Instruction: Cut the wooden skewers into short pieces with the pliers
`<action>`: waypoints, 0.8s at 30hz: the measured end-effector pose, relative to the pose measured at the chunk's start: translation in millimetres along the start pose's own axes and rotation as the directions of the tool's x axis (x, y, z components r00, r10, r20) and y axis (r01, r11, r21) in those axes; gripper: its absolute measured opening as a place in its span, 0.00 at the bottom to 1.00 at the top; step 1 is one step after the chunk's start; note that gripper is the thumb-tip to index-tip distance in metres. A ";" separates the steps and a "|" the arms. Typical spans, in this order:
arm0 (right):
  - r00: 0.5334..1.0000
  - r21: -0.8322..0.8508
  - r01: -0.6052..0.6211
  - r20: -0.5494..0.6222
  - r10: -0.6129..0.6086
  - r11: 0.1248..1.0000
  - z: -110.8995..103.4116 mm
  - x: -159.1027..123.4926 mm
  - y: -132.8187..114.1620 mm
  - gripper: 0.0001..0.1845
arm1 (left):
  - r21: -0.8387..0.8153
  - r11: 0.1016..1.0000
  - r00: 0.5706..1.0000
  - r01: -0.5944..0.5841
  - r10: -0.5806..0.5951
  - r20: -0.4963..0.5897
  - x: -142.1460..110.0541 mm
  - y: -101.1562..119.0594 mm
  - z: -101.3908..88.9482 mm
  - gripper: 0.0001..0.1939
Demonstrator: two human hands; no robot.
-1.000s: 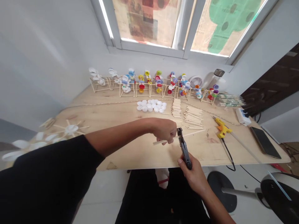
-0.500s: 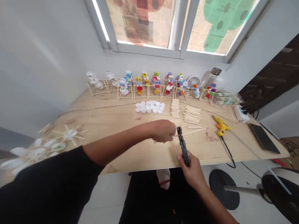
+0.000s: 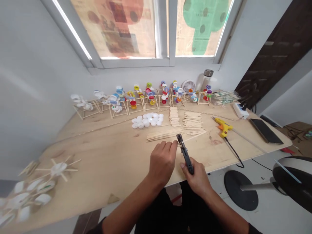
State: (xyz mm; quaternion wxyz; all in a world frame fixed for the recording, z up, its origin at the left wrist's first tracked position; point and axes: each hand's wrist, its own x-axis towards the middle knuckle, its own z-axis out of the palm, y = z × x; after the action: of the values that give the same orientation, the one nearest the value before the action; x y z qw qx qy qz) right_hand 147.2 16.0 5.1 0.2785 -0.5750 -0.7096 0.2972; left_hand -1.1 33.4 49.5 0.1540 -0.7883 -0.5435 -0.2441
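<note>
My right hand (image 3: 198, 178) is wrapped round the handles of a dark plier-like hand tool (image 3: 186, 156), whose jaws point away from me. A thin wooden stick (image 3: 195, 136) lies across the jaws and sticks out to the right. Just left of the jaws, my left hand (image 3: 162, 161) is closed with its fingertips at the stick's near part; most of what it grips is hidden under the fingers. Beyond my hands are a bundle of long sticks (image 3: 163, 134), a pile of shorter sticks (image 3: 192, 121), another short stack (image 3: 174, 116) and several white bottle caps (image 3: 147, 120).
Stick frames with coloured caps (image 3: 143, 102) line the back, beside a small fan (image 3: 188, 86) and a bottle (image 3: 206, 79). At right lie a yellow glue gun (image 3: 223, 127) with its cord and a phone (image 3: 266, 131). Stick-and-cap wheels (image 3: 58, 169) sit at left.
My view has swung to the right. My left forearm, earlier stretched across the table, now comes up from below, and the long stick bundle shows more. The tool stays at the stick.
</note>
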 end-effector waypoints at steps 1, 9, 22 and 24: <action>1.000 0.002 -0.001 0.002 0.001 1.000 0.4 0.2 -0.1 0.16 | -0.001 1.000 0.999 -0.007 0.006 -0.050 -0.9 0.3 4.0 0.11; 1.000 -0.001 -0.016 0.020 0.016 1.000 -0.8 2.7 -4.9 0.15 | -0.036 0.998 0.980 -0.058 0.050 -0.194 -2.2 -9.2 16.4 0.08; 0.999 0.025 -0.015 0.047 0.014 1.000 -11.4 -5.1 -12.3 0.10 | -0.159 0.962 0.946 -0.221 0.172 -0.273 -0.1 -19.5 9.2 0.09; 0.999 0.003 -0.001 0.041 0.001 1.000 -13.3 -6.1 -12.8 0.10 | -0.218 0.956 0.958 -0.198 0.142 -0.250 1.3 -18.3 5.0 0.08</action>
State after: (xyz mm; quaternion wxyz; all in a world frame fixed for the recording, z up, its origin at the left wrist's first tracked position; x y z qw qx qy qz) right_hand 149.8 9.4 23.2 0.2645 -0.5685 -0.7145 0.3103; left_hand -16.7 43.6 45.7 0.1402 -0.8112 -0.4179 -0.3842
